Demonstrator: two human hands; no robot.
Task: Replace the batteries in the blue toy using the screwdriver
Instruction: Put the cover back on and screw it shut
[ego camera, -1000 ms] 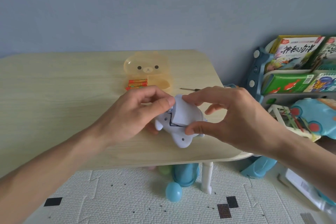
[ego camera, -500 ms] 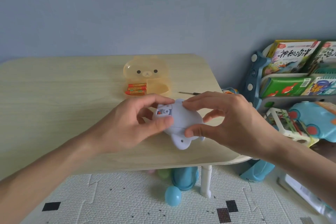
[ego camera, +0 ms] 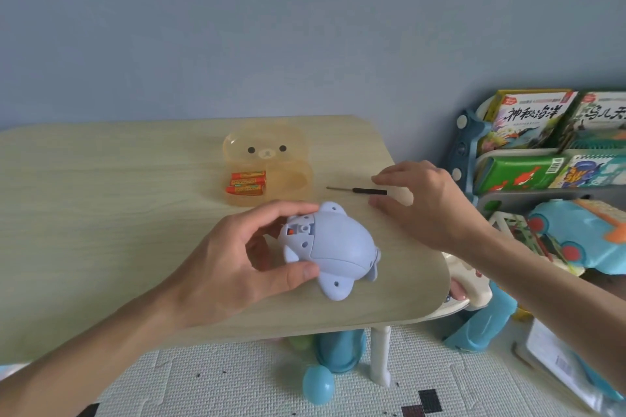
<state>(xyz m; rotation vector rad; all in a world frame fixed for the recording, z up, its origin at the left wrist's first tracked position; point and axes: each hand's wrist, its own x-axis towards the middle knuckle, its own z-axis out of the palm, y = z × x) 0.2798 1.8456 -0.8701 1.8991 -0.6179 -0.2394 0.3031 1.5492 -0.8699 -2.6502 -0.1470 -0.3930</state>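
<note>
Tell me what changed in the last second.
The right hand let go of the toy and moved right and back to the screwdriver, straddling its handle, not yet gripping it. The cover, ajar a second ago, now sits shut. The left hand still holds the toy; batteries and bear box stayed put.

The single head-worn camera is looking forward and down onto the table. It is facing the wall from close.
</note>
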